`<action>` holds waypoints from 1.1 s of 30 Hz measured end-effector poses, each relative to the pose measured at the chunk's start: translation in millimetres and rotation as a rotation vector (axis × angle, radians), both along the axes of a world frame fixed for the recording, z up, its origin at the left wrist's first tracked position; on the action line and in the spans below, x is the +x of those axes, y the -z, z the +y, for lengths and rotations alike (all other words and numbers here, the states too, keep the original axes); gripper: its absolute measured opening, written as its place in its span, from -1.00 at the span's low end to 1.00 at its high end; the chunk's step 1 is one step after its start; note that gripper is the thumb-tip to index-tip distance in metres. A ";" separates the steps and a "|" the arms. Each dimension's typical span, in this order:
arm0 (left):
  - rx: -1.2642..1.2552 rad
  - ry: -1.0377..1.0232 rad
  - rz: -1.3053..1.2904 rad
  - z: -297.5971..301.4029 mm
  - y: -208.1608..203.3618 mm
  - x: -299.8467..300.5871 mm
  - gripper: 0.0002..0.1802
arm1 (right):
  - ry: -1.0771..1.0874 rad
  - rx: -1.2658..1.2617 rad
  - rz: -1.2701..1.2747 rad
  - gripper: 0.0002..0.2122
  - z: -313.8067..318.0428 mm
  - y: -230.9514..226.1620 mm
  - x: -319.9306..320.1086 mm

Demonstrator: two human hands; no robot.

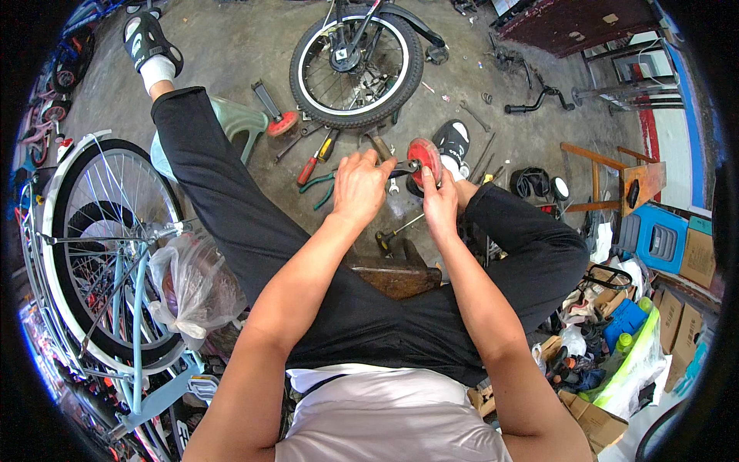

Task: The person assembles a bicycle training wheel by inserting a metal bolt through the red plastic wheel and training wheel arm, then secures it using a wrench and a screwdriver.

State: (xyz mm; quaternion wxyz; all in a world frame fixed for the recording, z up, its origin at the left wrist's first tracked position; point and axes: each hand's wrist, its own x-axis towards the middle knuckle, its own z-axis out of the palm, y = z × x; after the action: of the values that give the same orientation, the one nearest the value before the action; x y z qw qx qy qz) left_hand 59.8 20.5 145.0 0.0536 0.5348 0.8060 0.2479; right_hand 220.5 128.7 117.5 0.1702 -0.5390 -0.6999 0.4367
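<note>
Counts of what lies around the seated person

Two bicycle wheels show: one small wheel (356, 63) ahead and one large wheel (108, 246) at the left. Two red training wheels: one in hand (425, 160), one on the floor (282, 123). One plastic bag (192, 286), one handlebar (539, 100), two hands.

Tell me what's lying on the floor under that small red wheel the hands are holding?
Under the small red wheel lie a wrench and part of a black-and-white shoe. The left hand and right hand cover the floor directly below, so anything there is hidden.
</note>
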 end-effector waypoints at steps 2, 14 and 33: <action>-0.135 0.007 -0.160 -1.1 12.5 4.0 -0.73 | -0.003 -0.004 0.019 -0.53 0.2 0.8 0.5; -0.237 -0.178 -0.480 -9.4 16.0 -6.5 -0.70 | 0.039 -0.042 0.067 -0.56 -0.7 6.9 -1.6; -0.187 -0.048 -0.206 -0.8 -1.6 6.4 -0.69 | 0.042 -0.039 0.034 -0.52 4.2 12.7 6.7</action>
State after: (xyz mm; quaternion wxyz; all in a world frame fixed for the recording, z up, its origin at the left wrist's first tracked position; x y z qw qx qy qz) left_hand 66.2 19.7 146.6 0.1796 0.4799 0.8284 0.2265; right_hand 227.2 132.9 104.9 0.1808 -0.5494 -0.6767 0.4556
